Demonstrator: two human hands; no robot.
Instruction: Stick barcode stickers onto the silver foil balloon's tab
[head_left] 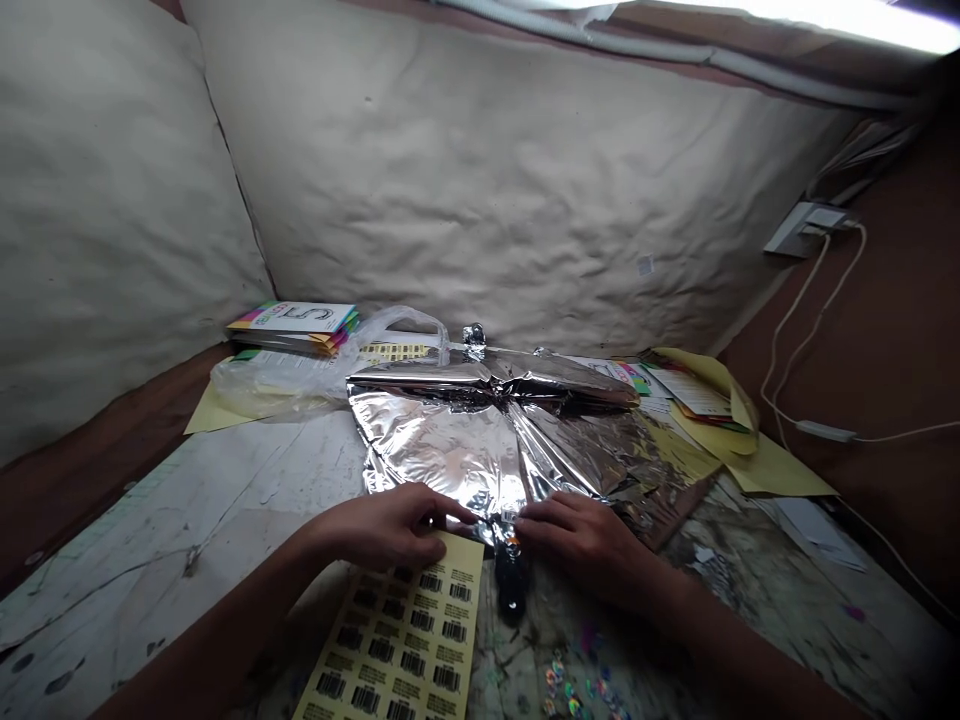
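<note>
A crumpled, flat silver foil piece [442,440], which looks like a deflated foil balloon, lies in front of me, pinched together at its middle. My left hand [394,525] rests over the upper end of a yellow sheet of barcode stickers [412,640], thumb on the sheet and index finger reaching onto the foil's near edge. A small white barcode sticker [509,516] sits at that edge, with the fingertips of my right hand [581,535] closed against it. Just below, a dark glossy tab [512,585] points toward me.
Printed cards [292,318] and a clear plastic bag [300,375] lie at the back left. More cards [694,390] and yellow paper [787,470] are at the right. Shiny confetti [574,695] dots the near table. A white cable [825,432] runs from a wall socket [806,228].
</note>
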